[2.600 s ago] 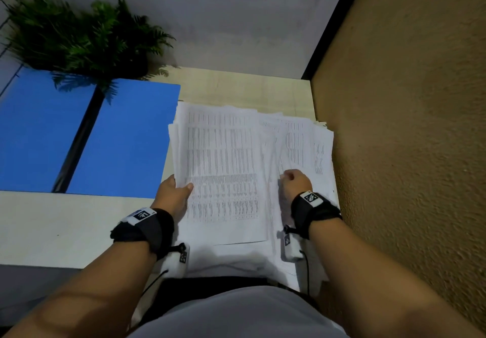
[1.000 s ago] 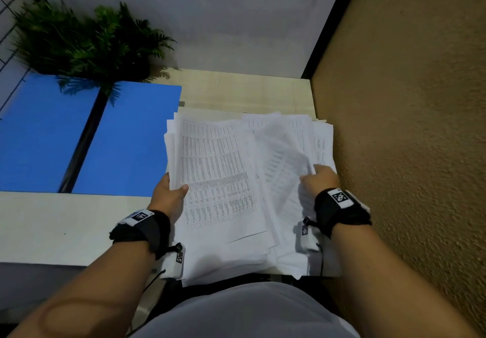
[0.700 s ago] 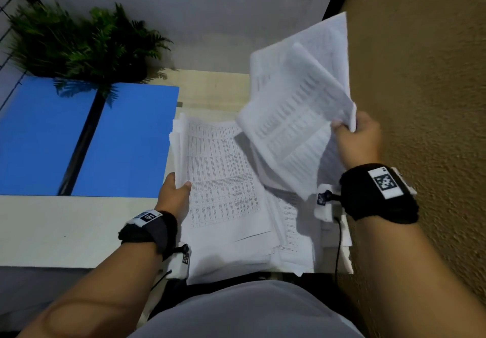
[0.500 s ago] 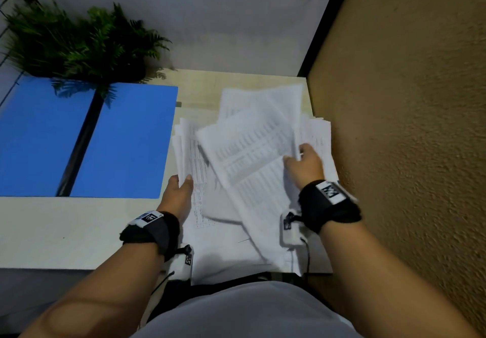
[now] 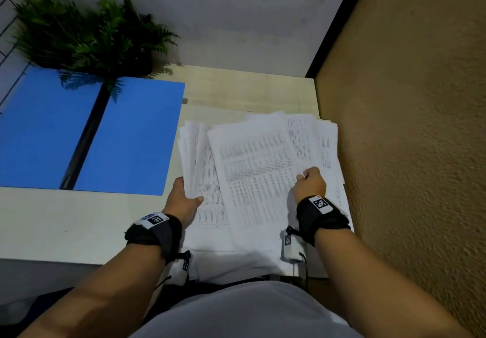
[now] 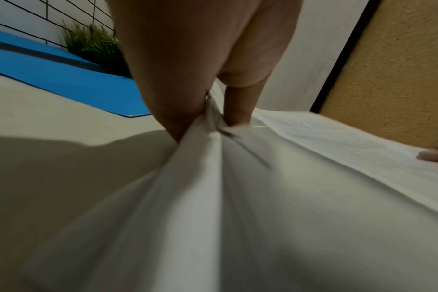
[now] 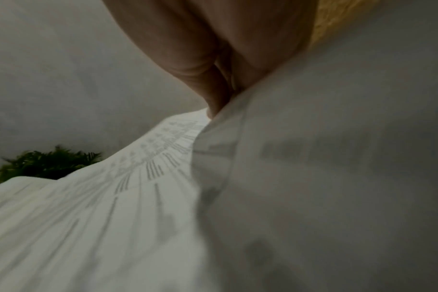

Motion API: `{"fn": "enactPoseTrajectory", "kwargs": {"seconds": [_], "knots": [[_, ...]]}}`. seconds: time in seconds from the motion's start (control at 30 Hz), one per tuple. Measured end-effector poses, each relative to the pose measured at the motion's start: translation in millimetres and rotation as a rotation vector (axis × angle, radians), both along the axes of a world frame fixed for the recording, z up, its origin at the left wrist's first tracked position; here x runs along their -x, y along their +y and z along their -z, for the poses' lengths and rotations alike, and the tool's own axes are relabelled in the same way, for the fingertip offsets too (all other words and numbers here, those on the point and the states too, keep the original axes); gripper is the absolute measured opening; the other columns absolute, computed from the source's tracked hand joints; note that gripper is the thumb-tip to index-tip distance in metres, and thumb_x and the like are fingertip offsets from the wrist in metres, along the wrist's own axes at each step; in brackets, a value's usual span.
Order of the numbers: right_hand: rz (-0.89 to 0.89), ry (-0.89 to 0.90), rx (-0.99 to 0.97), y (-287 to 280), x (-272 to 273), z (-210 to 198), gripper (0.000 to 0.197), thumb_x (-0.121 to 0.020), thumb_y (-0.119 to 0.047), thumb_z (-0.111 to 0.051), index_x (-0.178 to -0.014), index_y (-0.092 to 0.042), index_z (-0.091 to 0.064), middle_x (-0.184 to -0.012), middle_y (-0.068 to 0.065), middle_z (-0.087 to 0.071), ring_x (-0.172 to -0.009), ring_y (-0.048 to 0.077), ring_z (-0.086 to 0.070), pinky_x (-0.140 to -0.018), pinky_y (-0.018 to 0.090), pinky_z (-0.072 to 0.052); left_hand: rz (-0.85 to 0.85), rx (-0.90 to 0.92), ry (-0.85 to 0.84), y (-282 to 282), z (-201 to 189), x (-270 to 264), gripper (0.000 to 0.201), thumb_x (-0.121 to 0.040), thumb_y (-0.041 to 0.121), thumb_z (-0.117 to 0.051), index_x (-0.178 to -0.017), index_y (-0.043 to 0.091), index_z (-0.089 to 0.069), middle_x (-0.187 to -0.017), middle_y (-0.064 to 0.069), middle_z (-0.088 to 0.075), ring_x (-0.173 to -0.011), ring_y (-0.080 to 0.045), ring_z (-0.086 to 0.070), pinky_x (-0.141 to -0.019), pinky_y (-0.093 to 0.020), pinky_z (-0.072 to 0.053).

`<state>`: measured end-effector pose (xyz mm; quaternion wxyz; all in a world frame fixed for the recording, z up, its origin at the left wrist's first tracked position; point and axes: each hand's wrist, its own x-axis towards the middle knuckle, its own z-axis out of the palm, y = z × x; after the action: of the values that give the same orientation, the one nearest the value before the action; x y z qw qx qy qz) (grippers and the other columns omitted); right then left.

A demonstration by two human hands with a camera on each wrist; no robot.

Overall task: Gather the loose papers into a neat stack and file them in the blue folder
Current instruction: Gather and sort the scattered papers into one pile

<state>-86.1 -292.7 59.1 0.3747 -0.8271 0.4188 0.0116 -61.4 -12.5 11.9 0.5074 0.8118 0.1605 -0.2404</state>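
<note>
Head view: I see the loose papers (image 5: 252, 179) fanned in an uneven pile on the pale worktop (image 5: 65, 227), at about 3 o'clock from the blue folder (image 5: 131, 137), which lies open and flat with its dark spine running down the middle. My left hand (image 5: 181, 201) grips the pile's left edge, thumb on top of the sheets, fingers hidden beneath. My right hand (image 5: 310, 182) is curled onto the top printed sheet near its right side; a pinch looks likely here but the fingertips are hidden. A green fern plant (image 5: 86, 35) stands at 12 o'clock of the folder, fronds overhanging it. A tan textured wall (image 5: 410, 127) runs along the worktop's right edge. Left wrist view: the left grip is closed on several sheets, paper bunched between thumb (image 6: 238, 106) and palm; folder (image 6: 63, 79) at 10 o'clock, right fingertips (image 6: 435, 156) at 3 o'clock resting on paper. Right wrist view, blurred: right grip pinches a sheet (image 7: 313, 177) between thumb and fingers; printed tables (image 7: 148, 170) visible below, plant (image 7: 48, 164) at 9 o'clock.
</note>
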Motion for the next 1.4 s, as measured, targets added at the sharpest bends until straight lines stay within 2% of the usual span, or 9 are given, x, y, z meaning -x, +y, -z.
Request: {"fn": "enactPoseTrajectory", "kwargs": {"seconds": [0.23,0.4,0.5,0.8,0.9,0.97,1.07,1.27,1.4], "knots": [[-0.157,0.234,-0.171,42,-1,25,0.042,-0.099,-0.015,-0.04,-0.138,-0.004,-0.033,-0.138,0.016,-0.046,-0.122,0.031,-0.051,-0.1,0.036,-0.041,0.006,0.267,0.114,-6,-10,3,0.078,-0.087,0.032,-0.069,-0.144,0.036,-0.017,-0.13,0.008,-0.053,-0.116,-0.019,-0.056,-0.103,-0.043,-0.046],[-0.44,0.325,0.081,50,0,40,0.04,-0.089,-0.005,-0.053,-0.126,-0.008,-0.037,-0.122,0.013,-0.049,-0.107,0.026,-0.059,-0.09,0.039,-0.052,-0.181,0.357,0.256,-9,-8,-7,0.085,-0.084,0.068,-0.052,-0.151,0.036,-0.011,-0.152,0.013,-0.03,-0.145,-0.021,-0.025,-0.118,-0.051,-0.02],[-0.602,0.311,0.126,34,1,36,0.04,-0.09,-0.018,-0.058,-0.125,-0.011,-0.041,-0.119,0.012,-0.046,-0.109,0.029,-0.054,-0.089,0.043,-0.05,-0.033,0.229,0.246,4,3,-5,0.079,-0.076,0.041,-0.075,-0.142,0.03,-0.033,-0.142,0.007,-0.051,-0.133,-0.023,-0.046,-0.111,-0.05,-0.034],[-0.738,0.547,0.392,-49,-32,3,0.128,-0.045,-0.055,-0.088,-0.147,-0.024,-0.018,-0.141,0.009,-0.04,-0.131,0.033,-0.038,-0.103,0.054,-0.035,0.049,0.081,0.131,9,12,-1,0.054,-0.091,0.006,-0.055,-0.139,0.023,-0.036,-0.137,-0.004,-0.055,-0.124,-0.027,-0.052,-0.108,-0.049,-0.039],[-0.732,0.545,0.209,-51,-28,8,0.106,-0.05,-0.044,-0.091,-0.136,-0.017,-0.035,-0.126,0.008,-0.055,-0.117,0.033,-0.053,-0.087,0.038,-0.045,0.005,0.134,0.14,12,18,0,0.053,-0.09,0.004,-0.055,-0.135,0.027,-0.04,-0.131,-0.006,-0.058,-0.119,-0.03,-0.056,-0.106,-0.054,-0.041],[-0.747,0.49,0.161,-48,-26,10,0.051,-0.062,-0.035,-0.087,-0.098,-0.015,-0.057,-0.094,0.002,-0.061,-0.098,0.027,-0.061,-0.067,0.028,-0.045,0.012,0.145,0.129,12,17,1,0.055,-0.088,0.006,-0.057,-0.135,0.028,-0.04,-0.13,-0.007,-0.06,-0.117,-0.03,-0.058,-0.104,-0.054,-0.042],[-0.685,0.414,0.146,-50,-21,-2,0.037,-0.077,-0.03,-0.076,-0.061,-0.017,-0.046,-0.065,-0.001,-0.05,-0.069,0.02,-0.053,-0.052,0.025,-0.033,0.03,0.087,0.1,11,12,-1,0.055,-0.091,0.005,-0.056,-0.14,0.023,-0.037,-0.129,-0.004,-0.058,-0.118,-0.029,-0.056,-0.106,-0.051,-0.041],[-0.3,0.031,0.241,-74,4,-77,0.025,-0.09,-0.02,-0.061,-0.108,-0.002,-0.063,-0.099,0.021,-0.065,-0.099,0.038,-0.062,-0.078,0.035,-0.045,0.042,0.057,0.09,10,10,-3,0.057,-0.092,0.002,-0.057,-0.142,0.019,-0.035,-0.132,-0.006,-0.056,-0.122,-0.03,-0.053,-0.109,-0.049,-0.038],[-0.121,-0.361,0.331,-76,16,-126,0.02,-0.089,-0.022,-0.059,-0.092,-0.002,-0.061,-0.086,0.023,-0.066,-0.081,0.033,-0.064,-0.071,0.036,-0.047,0.076,0.017,0.115,12,17,-8,0.059,-0.09,0.008,-0.059,-0.143,0.018,-0.032,-0.137,-0.006,-0.054,-0.123,-0.03,-0.052,-0.109,-0.048,-0.038]]}}
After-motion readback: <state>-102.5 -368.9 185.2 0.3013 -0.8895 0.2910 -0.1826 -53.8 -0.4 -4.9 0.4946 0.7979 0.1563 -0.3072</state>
